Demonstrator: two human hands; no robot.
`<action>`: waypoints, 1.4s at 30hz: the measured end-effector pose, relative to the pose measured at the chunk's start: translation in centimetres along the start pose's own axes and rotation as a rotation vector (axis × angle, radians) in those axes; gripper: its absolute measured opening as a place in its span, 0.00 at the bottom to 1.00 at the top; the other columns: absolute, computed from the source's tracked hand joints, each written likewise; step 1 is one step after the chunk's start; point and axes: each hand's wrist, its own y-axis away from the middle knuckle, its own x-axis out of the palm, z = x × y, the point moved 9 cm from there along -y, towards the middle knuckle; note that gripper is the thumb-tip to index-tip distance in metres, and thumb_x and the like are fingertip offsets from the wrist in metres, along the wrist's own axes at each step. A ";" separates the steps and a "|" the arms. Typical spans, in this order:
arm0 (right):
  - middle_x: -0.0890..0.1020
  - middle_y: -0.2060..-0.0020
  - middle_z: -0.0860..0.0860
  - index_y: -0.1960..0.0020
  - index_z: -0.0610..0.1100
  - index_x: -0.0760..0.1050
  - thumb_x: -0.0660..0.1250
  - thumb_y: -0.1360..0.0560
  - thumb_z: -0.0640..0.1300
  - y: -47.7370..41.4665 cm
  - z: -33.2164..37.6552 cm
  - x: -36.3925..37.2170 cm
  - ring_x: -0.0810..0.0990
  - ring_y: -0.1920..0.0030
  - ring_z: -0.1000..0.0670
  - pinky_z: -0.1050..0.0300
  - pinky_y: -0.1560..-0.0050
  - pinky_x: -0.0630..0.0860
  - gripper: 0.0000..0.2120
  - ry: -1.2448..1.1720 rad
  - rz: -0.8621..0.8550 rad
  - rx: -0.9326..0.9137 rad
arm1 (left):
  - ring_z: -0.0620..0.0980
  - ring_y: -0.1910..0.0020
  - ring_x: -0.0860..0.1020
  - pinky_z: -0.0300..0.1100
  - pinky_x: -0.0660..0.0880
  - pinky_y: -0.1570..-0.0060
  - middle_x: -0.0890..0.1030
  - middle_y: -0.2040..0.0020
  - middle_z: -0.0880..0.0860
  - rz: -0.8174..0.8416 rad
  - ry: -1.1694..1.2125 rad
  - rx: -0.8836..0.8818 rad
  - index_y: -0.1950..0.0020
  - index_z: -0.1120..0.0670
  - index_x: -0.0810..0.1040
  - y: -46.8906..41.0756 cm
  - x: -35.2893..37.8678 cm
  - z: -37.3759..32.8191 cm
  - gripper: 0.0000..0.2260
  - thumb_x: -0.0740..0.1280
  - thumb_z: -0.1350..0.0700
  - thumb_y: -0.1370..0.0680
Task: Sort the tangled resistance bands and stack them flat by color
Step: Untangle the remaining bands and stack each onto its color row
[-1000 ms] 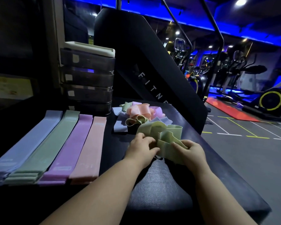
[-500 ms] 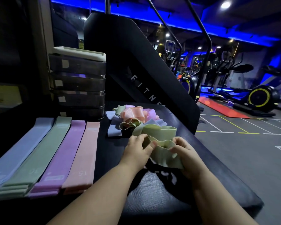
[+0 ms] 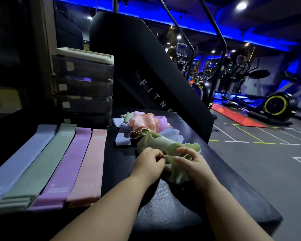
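Note:
A twisted light green band point(image 3: 161, 142) lies bunched on the black padded bench point(image 3: 163, 206). My left hand point(image 3: 149, 163) pinches a fold of it at its near left side. My right hand point(image 3: 189, 160) grips the same band from the right, fingers curled into its loops. Behind it sits a tangle of pink, purple, blue and green bands point(image 3: 144, 125). To the left lie flat stacks side by side: blue point(image 3: 21, 159), green point(image 3: 43, 162), purple point(image 3: 68, 162), pink point(image 3: 89, 164).
A stack of dark translucent drawers with a white lid point(image 3: 84, 87) stands behind the flat stacks. A black slanted machine panel point(image 3: 155, 80) rises behind the tangle. The bench's right edge point(image 3: 241, 174) drops to the gym floor, with exercise machines beyond.
The green band has come down from a raised bunch to the bench, stretched out toward the tangle. Both hands have shifted their hold along it, closer together.

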 end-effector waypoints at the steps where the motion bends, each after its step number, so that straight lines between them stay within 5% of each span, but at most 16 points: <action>1: 0.83 0.58 0.51 0.53 0.49 0.80 0.75 0.30 0.40 -0.1 0.4 -0.4 0.81 0.59 0.55 0.62 0.55 0.78 0.09 0.064 -0.050 -0.046 | 0.50 0.49 0.75 0.40 0.71 0.47 0.75 0.52 0.47 -0.020 0.026 0.018 0.56 0.49 0.79 0.1 -0.2 -0.3 0.02 0.66 0.54 0.24; 7: 0.81 0.51 0.54 0.49 0.51 0.78 0.79 0.34 0.39 0.3 2.4 -1.6 0.79 0.54 0.60 0.68 0.51 0.74 0.17 0.172 -0.186 -0.280 | 0.45 0.59 0.72 0.32 0.66 0.60 0.77 0.59 0.45 -0.222 0.299 0.125 0.60 0.48 0.72 1.2 -2.9 -1.8 0.05 0.58 0.51 0.31; 11: 0.79 0.48 0.55 0.48 0.58 0.79 0.77 0.37 0.40 1.2 3.7 -0.9 0.77 0.43 0.53 0.57 0.41 0.73 0.21 0.186 -0.136 -0.434 | 0.49 0.64 0.71 0.39 0.66 0.62 0.74 0.66 0.47 -0.211 0.318 0.129 0.61 0.45 0.69 1.6 -3.0 -1.5 0.03 0.57 0.50 0.29; 15: 0.77 0.46 0.63 0.45 0.61 0.79 0.73 0.37 0.44 1.9 4.4 0.0 0.76 0.40 0.54 0.59 0.37 0.71 0.22 0.206 -0.053 -0.499 | 0.42 0.64 0.72 0.29 0.66 0.64 0.74 0.61 0.49 -0.159 0.257 0.245 0.54 0.45 0.74 1.8 -2.2 -2.5 0.05 0.60 0.50 0.25; 18: 0.78 0.48 0.64 0.49 0.59 0.80 0.72 0.35 0.49 2.3 5.0 0.3 0.76 0.43 0.57 0.65 0.41 0.70 0.15 0.226 -0.043 -0.543 | 0.40 0.63 0.73 0.26 0.66 0.61 0.75 0.61 0.49 -0.175 0.280 0.265 0.53 0.43 0.76 1.9 -2.5 -2.7 0.03 0.63 0.50 0.24; 24: 0.79 0.57 0.57 0.49 0.58 0.81 0.72 0.36 0.58 2.3 4.5 0.4 0.78 0.50 0.49 0.56 0.44 0.74 0.16 0.141 -0.027 -0.498 | 0.45 0.61 0.78 0.37 0.76 0.57 0.80 0.60 0.48 -0.134 0.445 0.131 0.51 0.45 0.81 1.5 -2.5 -1.6 0.07 0.68 0.57 0.22; 29: 0.79 0.61 0.52 0.48 0.62 0.77 0.72 0.35 0.59 2.3 4.6 0.9 0.79 0.57 0.51 0.56 0.53 0.77 0.16 0.083 0.013 -0.500 | 0.43 0.68 0.77 0.33 0.74 0.70 0.80 0.63 0.49 -0.050 0.597 0.063 0.53 0.49 0.81 1.7 -1.8 -1.8 0.03 0.69 0.57 0.23; 32: 0.79 0.58 0.47 0.51 0.62 0.71 0.73 0.38 0.60 1.9 4.0 -0.1 0.79 0.59 0.50 0.56 0.58 0.78 0.18 0.102 -0.140 -0.462 | 0.39 0.70 0.76 0.30 0.73 0.69 0.80 0.64 0.47 -0.045 0.692 0.044 0.52 0.52 0.80 1.7 -1.7 -2.0 0.02 0.69 0.59 0.23; 35: 0.75 0.57 0.53 0.55 0.56 0.69 0.72 0.37 0.63 2.4 4.9 -1.6 0.74 0.55 0.47 0.51 0.53 0.74 0.19 0.338 -0.388 -0.605 | 0.42 0.64 0.80 0.32 0.75 0.62 0.83 0.60 0.50 -0.018 0.710 0.043 0.49 0.53 0.79 1.6 -1.5 -1.9 0.04 0.69 0.59 0.22; 39: 0.71 0.56 0.52 0.55 0.52 0.68 0.72 0.38 0.63 3.6 6.0 -2.2 0.70 0.54 0.48 0.58 0.51 0.67 0.22 0.410 -0.548 -0.739 | 0.49 0.57 0.82 0.35 0.78 0.60 0.84 0.55 0.53 -0.008 0.693 0.046 0.47 0.52 0.79 1.7 -1.3 -1.9 0.05 0.68 0.59 0.22; 42: 0.71 0.62 0.53 0.57 0.48 0.68 0.72 0.37 0.62 3.8 6.1 -2.5 0.70 0.60 0.48 0.52 0.56 0.69 0.21 0.469 -0.603 -0.749 | 0.52 0.53 0.83 0.42 0.79 0.52 0.85 0.53 0.54 0.012 0.687 0.056 0.46 0.51 0.79 1.7 -1.0 -1.9 0.07 0.67 0.61 0.22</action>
